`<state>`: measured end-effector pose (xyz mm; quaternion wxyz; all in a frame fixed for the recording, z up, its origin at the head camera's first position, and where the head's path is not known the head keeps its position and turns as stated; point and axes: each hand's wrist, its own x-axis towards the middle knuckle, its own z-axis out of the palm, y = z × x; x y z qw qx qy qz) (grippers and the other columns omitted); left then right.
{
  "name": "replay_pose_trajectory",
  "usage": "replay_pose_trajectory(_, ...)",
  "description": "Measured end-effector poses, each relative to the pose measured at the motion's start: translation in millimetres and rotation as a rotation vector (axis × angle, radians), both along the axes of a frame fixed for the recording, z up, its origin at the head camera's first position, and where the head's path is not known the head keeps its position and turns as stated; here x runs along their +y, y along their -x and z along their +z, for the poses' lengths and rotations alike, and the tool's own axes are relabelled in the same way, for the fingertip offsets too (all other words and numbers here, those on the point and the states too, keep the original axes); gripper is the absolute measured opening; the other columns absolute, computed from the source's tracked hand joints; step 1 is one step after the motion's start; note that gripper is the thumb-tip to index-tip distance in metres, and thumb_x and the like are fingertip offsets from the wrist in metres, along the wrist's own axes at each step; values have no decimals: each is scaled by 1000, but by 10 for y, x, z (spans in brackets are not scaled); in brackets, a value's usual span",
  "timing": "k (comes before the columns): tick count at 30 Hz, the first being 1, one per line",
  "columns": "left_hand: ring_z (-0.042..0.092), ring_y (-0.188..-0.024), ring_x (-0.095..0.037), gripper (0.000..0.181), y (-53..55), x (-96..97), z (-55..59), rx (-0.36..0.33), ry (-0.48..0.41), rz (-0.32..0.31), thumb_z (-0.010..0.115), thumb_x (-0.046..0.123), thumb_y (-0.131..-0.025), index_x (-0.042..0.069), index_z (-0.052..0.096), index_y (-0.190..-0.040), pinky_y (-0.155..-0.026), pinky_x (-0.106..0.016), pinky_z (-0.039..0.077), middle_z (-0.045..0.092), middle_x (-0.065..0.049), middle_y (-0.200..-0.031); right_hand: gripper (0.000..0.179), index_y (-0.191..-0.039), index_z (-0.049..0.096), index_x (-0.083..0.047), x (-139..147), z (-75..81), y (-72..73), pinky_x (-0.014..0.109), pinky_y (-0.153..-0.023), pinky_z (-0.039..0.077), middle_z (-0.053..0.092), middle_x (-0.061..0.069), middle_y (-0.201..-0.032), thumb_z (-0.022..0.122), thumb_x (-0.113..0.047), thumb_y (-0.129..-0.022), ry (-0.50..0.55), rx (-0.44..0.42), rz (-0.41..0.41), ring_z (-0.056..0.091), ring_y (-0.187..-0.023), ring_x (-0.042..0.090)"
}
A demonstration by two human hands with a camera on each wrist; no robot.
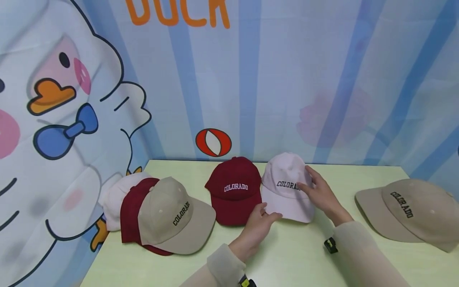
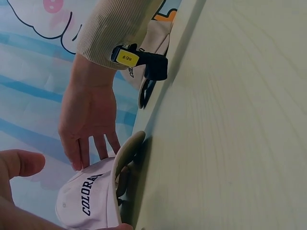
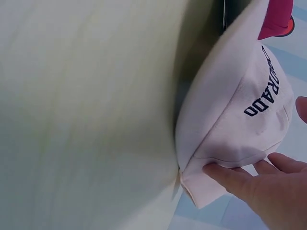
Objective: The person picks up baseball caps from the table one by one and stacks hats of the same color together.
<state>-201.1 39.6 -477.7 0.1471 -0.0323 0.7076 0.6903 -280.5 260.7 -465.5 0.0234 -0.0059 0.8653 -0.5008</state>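
Note:
A pale pink cap [image 1: 283, 179] lettered COLORADO stands at the back of the table, brim forward. My right hand [image 1: 322, 195] rests against the cap's right side with nearly straight fingers, as the right wrist view shows too. At the front left of the brim [image 1: 287, 205] is my left hand [image 1: 256, 229]; one fingertip [image 2: 125, 226] is right at the brim's edge, with the thumb [image 2: 29, 163] held apart. Close beside it on the left sits a dark red cap [image 1: 234, 187], its brim just behind the left hand.
At the left, a beige cap [image 1: 163, 215] overlaps another dark red cap [image 1: 130, 211] and a whitish cap [image 1: 111, 203]. One more beige cap [image 1: 416, 211] lies at the right end of the pale table [image 1: 294, 259]. A printed duck cloth [image 1: 251, 79] hangs behind.

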Motion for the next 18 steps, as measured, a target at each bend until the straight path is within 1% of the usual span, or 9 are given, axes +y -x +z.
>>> replay_pose_trajectory(7,37,-149,-46,80,25,-15,2,8,-6,4,72,29,-91,-1,36,-155,-123,-58,31,35,-31,-161,80,-166,9,-5,-26,-39,46,66,-123,22,7,26,-172,59,-21,-106,31,12,-30,15,-157,50)
replay_pose_trajectory(12,38,-149,-44,79,31,-27,0,6,0,5,72,29,-91,0,37,-155,-123,-58,31,36,-30,-161,78,-166,12,-5,-43,-77,46,65,-124,21,7,26,-172,59,-21,-105,59,18,-57,14,-158,48)
replay_pose_trajectory(15,37,-150,-43,79,33,-50,7,12,6,6,72,29,-92,0,37,-155,-123,-58,31,36,-28,-162,77,-166,14,-5,-51,-87,41,65,-124,21,9,26,-172,59,-20,-105,56,23,-72,14,-158,47)
replay_pose_trajectory(18,37,-151,-43,78,26,-89,28,26,-7,4,71,28,-93,-1,35,-156,-123,-57,31,36,-27,-162,76,-165,17,-4,-71,-70,20,64,-124,22,12,27,-171,59,-20,-104,24,42,-104,17,-157,47)
